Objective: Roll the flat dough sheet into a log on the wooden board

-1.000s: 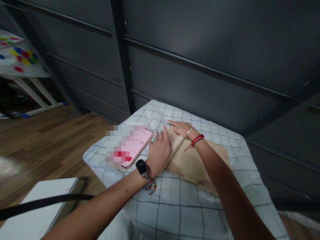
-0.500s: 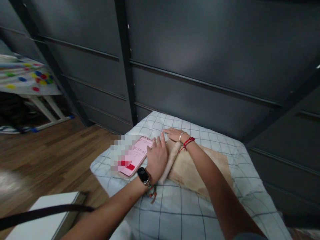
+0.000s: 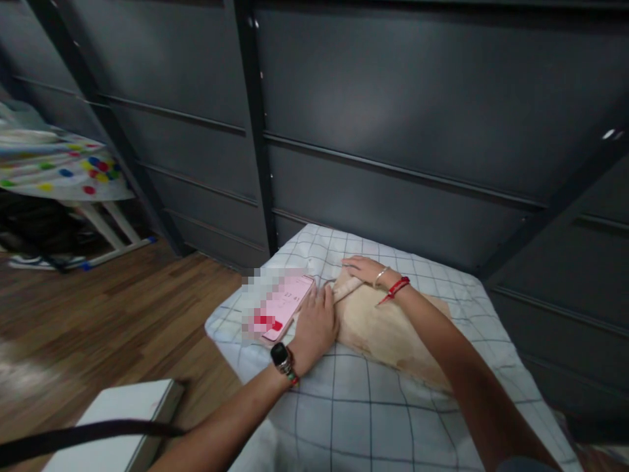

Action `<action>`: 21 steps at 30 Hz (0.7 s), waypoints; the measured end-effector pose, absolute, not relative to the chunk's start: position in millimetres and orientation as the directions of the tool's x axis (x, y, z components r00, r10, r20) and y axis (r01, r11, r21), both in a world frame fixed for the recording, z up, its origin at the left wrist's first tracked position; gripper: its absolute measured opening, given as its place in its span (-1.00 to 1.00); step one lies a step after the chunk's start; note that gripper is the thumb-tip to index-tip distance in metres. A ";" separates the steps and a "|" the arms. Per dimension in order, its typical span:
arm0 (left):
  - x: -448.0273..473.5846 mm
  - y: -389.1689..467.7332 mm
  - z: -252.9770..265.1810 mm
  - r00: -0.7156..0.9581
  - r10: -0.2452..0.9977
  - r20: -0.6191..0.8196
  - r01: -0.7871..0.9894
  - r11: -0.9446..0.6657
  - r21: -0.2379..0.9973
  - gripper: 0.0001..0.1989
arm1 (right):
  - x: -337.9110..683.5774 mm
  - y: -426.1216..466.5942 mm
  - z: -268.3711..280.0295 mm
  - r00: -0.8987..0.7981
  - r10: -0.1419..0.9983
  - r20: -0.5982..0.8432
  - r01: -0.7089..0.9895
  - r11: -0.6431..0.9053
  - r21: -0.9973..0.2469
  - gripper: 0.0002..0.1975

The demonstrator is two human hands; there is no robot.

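A beige sheet [image 3: 388,331] with brown blotches lies on a white grid-patterned cloth [image 3: 373,400]; whether it is fabric or paper I cannot tell. Its left side forms a roll [image 3: 346,286], largely covered by my hands. My left hand [image 3: 317,324], a dark watch on its wrist, rests on the left edge with fingers stretched out, hiding the near end of the roll. Over the far end of the roll lies my right hand [image 3: 366,269], fingers extended, thumb hidden. Just left of my left hand is a pink phone [image 3: 289,305] showing a timer.
A dark grey panelled wall [image 3: 403,118] stands behind the cloth-covered surface. At lower left a white box-like object [image 3: 118,419] sits above the wooden floor [image 3: 142,314], crossed by a dark strap [image 3: 93,431]. Farther left is a table with a dotted cloth [image 3: 63,170].
The whole view has shifted slightly. My right hand has come back from flat beside the roll to over its far end. My left hand now covers the roll's near part.
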State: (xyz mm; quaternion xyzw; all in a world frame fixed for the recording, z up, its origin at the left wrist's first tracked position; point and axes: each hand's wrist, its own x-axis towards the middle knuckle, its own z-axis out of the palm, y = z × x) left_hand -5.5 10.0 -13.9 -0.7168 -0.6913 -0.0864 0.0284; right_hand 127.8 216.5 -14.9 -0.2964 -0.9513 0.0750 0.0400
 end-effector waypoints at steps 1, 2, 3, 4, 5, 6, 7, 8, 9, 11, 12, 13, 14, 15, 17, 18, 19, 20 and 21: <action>-3.7 9.5 -15.8 0.037 0.986 0.161 0.997 -0.048 0.064 -0.51 | 141.1 210.0 -12.1 -0.837 0.547 0.030 0.536 0.830 -0.154 -0.59; -2.3 9.5 -15.4 0.042 0.988 0.151 0.997 -0.052 0.059 -0.52 | 154.2 202.7 -8.9 -0.852 0.523 0.026 0.516 0.846 -0.134 -0.60; -1.2 9.9 -13.0 0.047 0.989 0.137 0.997 -0.055 0.059 -0.52 | 166.6 194.7 -5.3 -0.865 0.502 0.023 0.497 0.861 -0.106 -0.61; -0.5 10.3 -9.0 0.052 0.991 0.127 0.996 -0.061 0.063 -0.51 | 178.1 186.3 -1.8 -0.875 0.484 0.017 0.482 0.874 -0.070 -0.61; 0.1 10.4 -4.1 0.068 0.990 0.124 0.995 -0.077 0.066 -0.50 | 188.6 177.5 1.7 -0.880 0.474 0.012 0.473 0.880 -0.033 -0.61; 0.6 10.3 0.9 0.098 0.987 0.126 0.992 -0.107 0.071 -0.50 | 198.1 168.3 5.0 -0.881 0.472 0.003 0.472 0.881 0.001 -0.61; 1.1 9.9 5.2 0.131 0.983 0.131 0.987 -0.141 0.076 -0.50 | 206.6 159.0 7.9 -0.878 0.479 -0.010 0.479 0.877 0.026 -0.61; 1.8 9.2 8.4 0.161 0.978 0.135 0.981 -0.173 0.083 -0.51 | 214.5 149.6 10.5 -0.869 0.495 -0.023 0.494 0.869 0.039 -0.62; 2.6 8.5 10.3 0.182 0.974 0.137 0.976 -0.196 0.093 -0.53 | 221.6 140.3 12.8 -0.857 0.514 -0.030 0.513 0.858 0.041 -0.64; 4.2 8.4 9.9 0.185 0.973 0.134 0.972 -0.202 0.123 -0.63 | 233.9 123.0 16.2 -0.834 0.551 -0.021 0.551 0.834 0.024 -0.69; 4.8 9.4 8.2 0.169 0.976 0.134 0.973 -0.187 0.137 -0.69 | 238.8 115.5 17.2 -0.827 0.563 -0.005 0.563 0.827 0.011 -0.71; 4.9 11.6 6.1 0.149 0.979 0.142 0.974 -0.170 0.148 -0.71 | 242.9 109.2 17.4 -0.822 0.569 0.013 0.569 0.822 -0.002 -0.72; 4.5 14.9 4.0 0.130 0.978 0.161 0.976 -0.155 0.154 -0.72 | 245.9 104.0 16.9 -0.820 0.572 0.031 0.572 0.820 -0.015 -0.72; 3.6 19.2 2.3 0.111 0.976 0.188 0.978 -0.141 0.154 -0.71 | 248.0 100.2 15.5 -0.819 0.572 0.046 0.571 0.820 -0.028 -0.71; 0.1 29.4 0.4 0.094 0.967 0.238 0.980 -0.132 0.150 -0.68 | 250.2 95.6 11.1 -0.819 0.570 0.065 0.569 0.821 -0.045 -0.67; -1.9 34.4 0.1 0.102 0.964 0.247 0.978 -0.143 0.153 -0.67 | 251.1 94.6 8.7 -0.818 0.570 0.072 0.568 0.821 -0.048 -0.65; -3.8 38.9 0.1 0.121 0.961 0.249 0.974 -0.164 0.159 -0.66 | 252.4 94.0 6.7 -0.815 0.573 0.084 0.572 0.819 -0.046 -0.64; -5.2 42.4 -0.2 0.151 0.956 0.250 0.967 -0.195 0.163 -0.65 | 254.6 93.9 5.4 -0.807 0.582 0.103 0.581 0.813 -0.040 -0.64; -5.9 44.7 -0.9 0.185 0.948 0.259 0.959 -0.231 0.163 -0.65 | 258.1 94.2 5.0 -0.792 0.597 0.127 0.598 0.801 -0.035 -0.64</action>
